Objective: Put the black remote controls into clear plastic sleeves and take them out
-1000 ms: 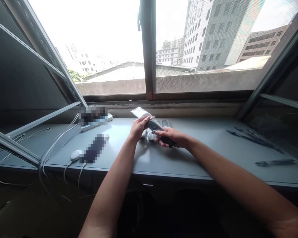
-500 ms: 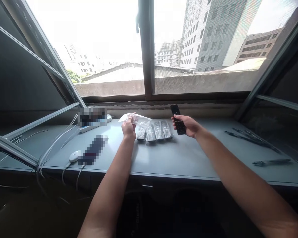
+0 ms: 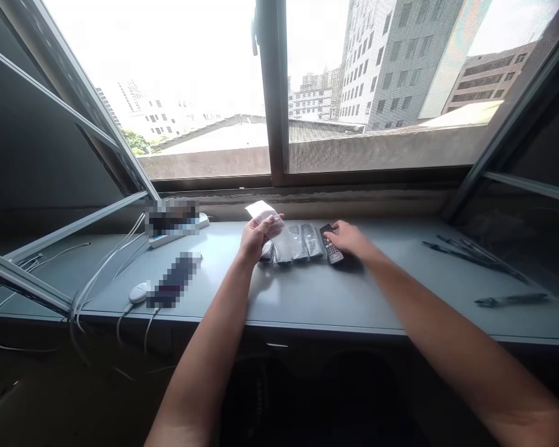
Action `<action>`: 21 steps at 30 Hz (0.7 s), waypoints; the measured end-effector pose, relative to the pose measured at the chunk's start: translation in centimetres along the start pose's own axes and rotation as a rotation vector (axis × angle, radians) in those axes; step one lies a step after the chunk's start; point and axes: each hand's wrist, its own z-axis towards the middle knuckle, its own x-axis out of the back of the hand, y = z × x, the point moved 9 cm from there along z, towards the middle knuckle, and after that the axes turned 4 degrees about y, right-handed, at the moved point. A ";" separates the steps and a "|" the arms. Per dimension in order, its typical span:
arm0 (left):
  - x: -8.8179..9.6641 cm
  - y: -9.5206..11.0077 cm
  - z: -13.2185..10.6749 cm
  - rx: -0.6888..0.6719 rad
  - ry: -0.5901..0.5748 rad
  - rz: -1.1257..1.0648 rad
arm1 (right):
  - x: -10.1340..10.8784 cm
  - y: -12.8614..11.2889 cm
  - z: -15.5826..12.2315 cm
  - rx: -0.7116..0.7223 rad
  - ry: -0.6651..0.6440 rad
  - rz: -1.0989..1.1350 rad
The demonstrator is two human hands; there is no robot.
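My left hand [image 3: 255,239] pinches a clear plastic bag [image 3: 279,236], which hangs over part of the row behind it. That row is several remotes in clear bags [image 3: 311,241], side by side on the desk. To their right, my right hand [image 3: 349,238] has its fingers around the upper end of a black remote control [image 3: 333,249] with pale buttons. The remote lies low at the desk surface, beside the row; whether its whole underside touches the desk I cannot tell.
A power strip [image 3: 179,230] and a blurred-out phone-like object [image 3: 174,280] lie at the left with white cables and a round white charger [image 3: 138,292]. At the right are several dark, thin pieces [image 3: 466,254] and a clear wrapped item [image 3: 510,300]. Metal frame bars flank the desk [image 3: 326,304].
My right hand has lowered the remote toward the desk beside the bagged row, and its button face shows more. My left hand has shifted right with the bag, which now slants downward.
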 end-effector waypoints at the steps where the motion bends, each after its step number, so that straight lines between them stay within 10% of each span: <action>1: -0.2 -0.1 -0.1 0.005 -0.021 0.005 | 0.0 0.1 0.0 0.006 0.010 -0.028; 7: -1.7 -0.4 -0.8 0.034 -0.153 0.037 | 2.4 -4.4 -2.6 0.316 0.146 0.247; 12: -2.8 -0.4 -1.1 0.030 -0.222 -0.088 | 2.1 -10.7 -6.9 0.583 -0.257 0.848; 21: -2.2 -0.3 -0.8 0.091 -0.188 -0.179 | -1.3 -14.4 -10.9 0.752 -0.681 0.509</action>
